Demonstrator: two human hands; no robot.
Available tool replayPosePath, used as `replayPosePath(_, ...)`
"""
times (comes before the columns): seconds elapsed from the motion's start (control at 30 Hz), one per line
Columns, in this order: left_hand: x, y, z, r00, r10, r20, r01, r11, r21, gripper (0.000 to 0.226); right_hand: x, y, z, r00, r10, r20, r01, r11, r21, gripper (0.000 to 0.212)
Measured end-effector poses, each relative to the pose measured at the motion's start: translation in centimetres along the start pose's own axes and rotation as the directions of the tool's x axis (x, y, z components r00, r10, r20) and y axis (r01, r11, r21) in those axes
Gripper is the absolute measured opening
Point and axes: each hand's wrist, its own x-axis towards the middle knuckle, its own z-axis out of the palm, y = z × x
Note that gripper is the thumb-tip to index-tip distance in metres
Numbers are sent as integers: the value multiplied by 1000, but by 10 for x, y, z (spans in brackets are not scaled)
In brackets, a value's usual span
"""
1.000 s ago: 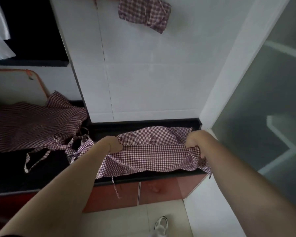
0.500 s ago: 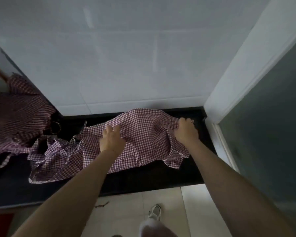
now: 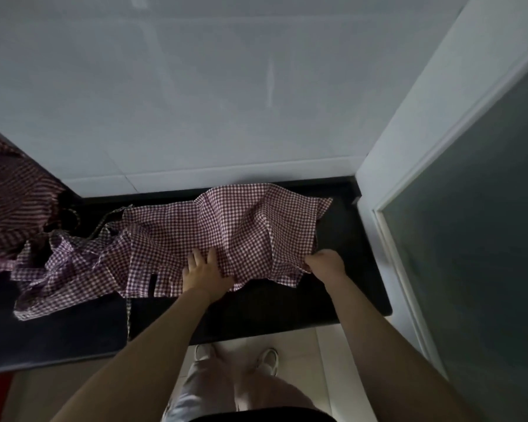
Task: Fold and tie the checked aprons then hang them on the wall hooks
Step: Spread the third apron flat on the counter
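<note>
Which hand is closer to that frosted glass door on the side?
Right. The right hand grips the apron nearest the glass door; the left hand rests mid-apron, farther away.

Apron [image 3: 214, 236] on counter [image 3: 256, 312]; second apron [image 3: 9, 202] left.

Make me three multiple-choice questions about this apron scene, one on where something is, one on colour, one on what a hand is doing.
1. Where does the checked apron lie?
A. on the black counter
B. on a wall hook
C. on the floor

2. What colours is its check?
A. blue and yellow
B. dark red and white
C. plain green

3. What is the right hand doing?
A. hanging idle
B. resting flat on the wall
C. gripping the apron's near right edge

Answers: A, the cloth is spread over the dark top; B, small red and white squares show; C, its fingers are curled into the fabric, while the left hand lies on the cloth.
</note>
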Motion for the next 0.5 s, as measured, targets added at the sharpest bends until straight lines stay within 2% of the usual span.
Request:
replayPosePath(0.07,0,-1,1,1000,10,8,-10,999,49,107,-2,-10,-2,1000,6,-19,-3,989,146,16)
replayPosePath(0.1,0,-2,1,1000,17,13,-17,997,73,108,-2,-15,-4,997,8,-80,9,978,210,18)
replayPosePath(0.17,1,-5,-2,999,24,22,-26,995,94,109,-1,-26,-17,953,15,-301,83,948,307,30)
replayPosePath(0.23,3,-10,-7,999,19,33,-22,996,91,109,-3,-37,-34,866,-6,-500,185,933,309,28)
replayPosePath(0.3,5,-15,-9,1000,10,30,-12,996,89,107,-2,-44,-48,793,-78,-604,245,949,199,23)
replayPosePath(0.33,6,-17,-10,1000,5,24,-7,996,86,106,1,-44,-51,784,-117,-609,252,957,141,21)
replayPosePath(0.4,7,-17,-9,1000,-12,12,12,997,71,100,6,-41,-52,852,-146,-502,232,966,113,20)
replayPosePath(0.47,7,-14,-8,999,-36,-3,36,998,50,93,11,-35,-48,964,-76,-256,126,975,182,39)
replayPosePath(0.5,8,-14,-8,999,-47,-9,48,998,39,90,11,-33,-46,991,-37,-126,53,990,131,44)
